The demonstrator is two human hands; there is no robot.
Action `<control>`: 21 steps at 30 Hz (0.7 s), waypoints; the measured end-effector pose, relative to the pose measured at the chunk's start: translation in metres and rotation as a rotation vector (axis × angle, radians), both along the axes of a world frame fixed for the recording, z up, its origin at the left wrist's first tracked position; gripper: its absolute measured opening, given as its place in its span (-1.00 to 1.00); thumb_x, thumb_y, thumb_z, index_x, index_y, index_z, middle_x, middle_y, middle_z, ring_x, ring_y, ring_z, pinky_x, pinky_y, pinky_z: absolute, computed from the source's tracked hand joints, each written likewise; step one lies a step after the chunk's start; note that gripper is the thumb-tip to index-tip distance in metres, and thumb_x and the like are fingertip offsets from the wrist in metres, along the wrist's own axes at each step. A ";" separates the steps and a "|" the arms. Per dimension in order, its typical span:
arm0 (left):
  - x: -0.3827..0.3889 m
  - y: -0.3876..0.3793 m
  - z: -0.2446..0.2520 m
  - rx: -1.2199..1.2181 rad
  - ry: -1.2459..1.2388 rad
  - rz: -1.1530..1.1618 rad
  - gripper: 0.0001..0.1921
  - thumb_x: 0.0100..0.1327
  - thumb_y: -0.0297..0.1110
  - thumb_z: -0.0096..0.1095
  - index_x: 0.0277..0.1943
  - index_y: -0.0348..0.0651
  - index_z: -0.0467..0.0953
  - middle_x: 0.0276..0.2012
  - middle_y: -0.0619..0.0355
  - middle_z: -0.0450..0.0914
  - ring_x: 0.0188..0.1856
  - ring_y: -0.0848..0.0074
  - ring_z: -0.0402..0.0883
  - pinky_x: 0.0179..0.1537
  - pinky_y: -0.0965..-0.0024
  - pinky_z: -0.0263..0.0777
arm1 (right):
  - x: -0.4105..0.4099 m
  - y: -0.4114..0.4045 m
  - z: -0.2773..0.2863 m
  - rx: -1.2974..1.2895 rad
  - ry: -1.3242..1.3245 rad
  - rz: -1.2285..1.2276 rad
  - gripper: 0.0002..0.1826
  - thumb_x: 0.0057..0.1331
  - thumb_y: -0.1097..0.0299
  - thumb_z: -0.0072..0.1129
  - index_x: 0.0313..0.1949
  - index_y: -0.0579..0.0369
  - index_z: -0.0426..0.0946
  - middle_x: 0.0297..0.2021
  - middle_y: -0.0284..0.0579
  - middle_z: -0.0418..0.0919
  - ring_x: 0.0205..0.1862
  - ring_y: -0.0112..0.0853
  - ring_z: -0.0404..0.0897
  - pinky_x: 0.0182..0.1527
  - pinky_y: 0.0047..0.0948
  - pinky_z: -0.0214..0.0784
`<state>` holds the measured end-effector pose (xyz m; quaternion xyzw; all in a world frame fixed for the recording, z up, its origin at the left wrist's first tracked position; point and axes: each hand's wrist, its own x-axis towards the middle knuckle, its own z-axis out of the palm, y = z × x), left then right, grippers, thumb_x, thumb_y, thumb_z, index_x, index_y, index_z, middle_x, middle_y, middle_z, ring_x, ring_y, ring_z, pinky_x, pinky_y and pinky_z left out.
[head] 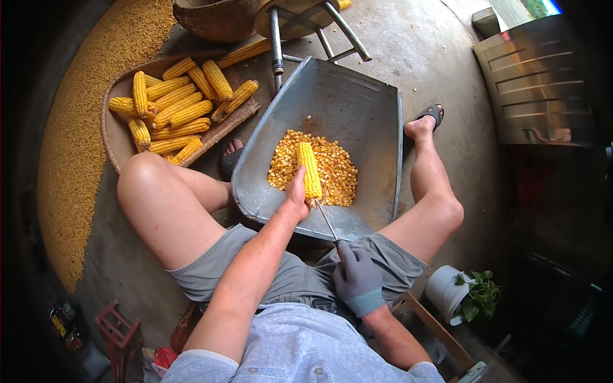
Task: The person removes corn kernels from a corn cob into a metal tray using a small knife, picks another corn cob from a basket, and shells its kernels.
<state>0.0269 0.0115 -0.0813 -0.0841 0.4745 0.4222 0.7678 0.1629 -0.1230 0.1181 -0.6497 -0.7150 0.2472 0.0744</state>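
My bare left hand (299, 196) grips an ear of corn (309, 170), its rows of kernels mostly whole, over a grey metal scoop-shaped bin (368, 115). In a grey knit glove, my right hand (357, 275) is closed around the handle of a screwdriver (327, 220). The shaft points up and away from me, and its tip meets the near end of the ear. Loose corn kernels (340, 174) lie heaped in the bin below the ear. The bin rests between my legs.
To the left, a woven basket (111, 91) holds several corn ears (177, 103). Beyond it spreads a large kernel pile (72, 182). A stool with metal legs (345, 28) lies tipped behind the bin. A white pot (443, 287) with a leafy plant (479, 297) is at lower right.
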 end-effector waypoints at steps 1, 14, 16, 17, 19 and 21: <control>0.000 0.000 0.004 -0.016 -0.005 -0.014 -0.52 0.37 0.13 -0.09 -0.08 -0.18 0.45 -0.38 0.04 0.58 -0.44 0.33 0.61 -0.43 0.28 0.55 | -0.002 0.000 0.000 -0.009 0.026 -0.005 -0.51 0.12 0.39 0.16 0.10 0.05 0.43 -0.34 -0.03 0.50 -0.39 -0.14 0.53 -0.40 -0.22 0.42; 0.003 0.001 0.005 -0.029 0.105 -0.036 -0.41 0.43 0.18 -0.39 -0.05 -0.24 0.40 -0.42 0.00 0.57 -0.50 0.34 0.58 -0.54 0.26 0.49 | -0.014 -0.008 -0.023 -0.021 0.070 -0.022 -0.50 0.15 0.40 0.14 0.12 0.12 0.37 -0.36 0.06 0.47 -0.45 -0.07 0.52 -0.44 -0.14 0.41; 0.001 0.001 -0.001 -0.034 0.092 -0.018 -0.42 0.44 0.16 -0.37 -0.05 -0.25 0.40 -0.41 -0.01 0.57 -0.52 0.33 0.58 -0.56 0.26 0.50 | -0.019 -0.006 -0.023 -0.014 0.066 -0.038 -0.51 0.14 0.40 0.14 0.11 0.12 0.38 -0.37 0.05 0.48 -0.45 -0.07 0.52 -0.44 -0.13 0.40; 0.000 0.002 -0.003 -0.036 0.077 -0.001 -0.44 0.45 0.14 -0.35 -0.05 -0.26 0.40 -0.40 -0.03 0.57 -0.53 0.31 0.59 -0.58 0.26 0.51 | -0.022 -0.004 -0.023 -0.004 0.059 -0.057 -0.52 0.14 0.40 0.14 0.10 0.11 0.39 -0.38 0.05 0.48 -0.46 -0.06 0.52 -0.45 -0.12 0.40; -0.002 0.003 -0.006 -0.041 0.113 -0.004 -0.44 0.45 0.13 -0.32 -0.04 -0.28 0.40 -0.40 -0.03 0.57 -0.53 0.31 0.59 -0.57 0.27 0.51 | -0.027 0.002 -0.026 -0.043 0.022 -0.063 -0.53 0.14 0.41 0.14 0.08 0.10 0.39 -0.39 0.05 0.48 -0.46 -0.06 0.52 -0.45 -0.12 0.40; -0.003 0.002 -0.012 -0.047 0.151 -0.003 -0.44 0.44 0.12 -0.30 -0.03 -0.30 0.40 -0.40 -0.03 0.58 -0.52 0.31 0.59 -0.57 0.28 0.52 | -0.030 0.004 -0.029 -0.082 -0.013 -0.066 -0.55 0.14 0.41 0.13 0.06 0.10 0.40 -0.39 0.04 0.49 -0.46 -0.06 0.52 -0.45 -0.12 0.40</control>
